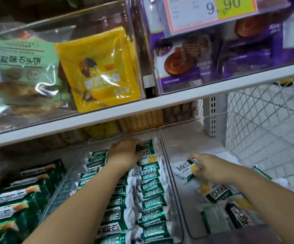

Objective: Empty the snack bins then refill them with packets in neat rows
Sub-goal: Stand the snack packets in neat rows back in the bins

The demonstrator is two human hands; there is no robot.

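These packets [151, 191] look light, crinkly, probably slippery; grab mid-body, not the seams. Left grip [125, 153] clamps one in the full bin [160, 143], right grip [208, 169] pinches another.

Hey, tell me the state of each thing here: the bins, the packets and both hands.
Middle bin, nearly full of rowed packets.
Right bin, mostly bare, a few loose packets.
Left hand, gripping far packet.
Right hand, holding white packet.
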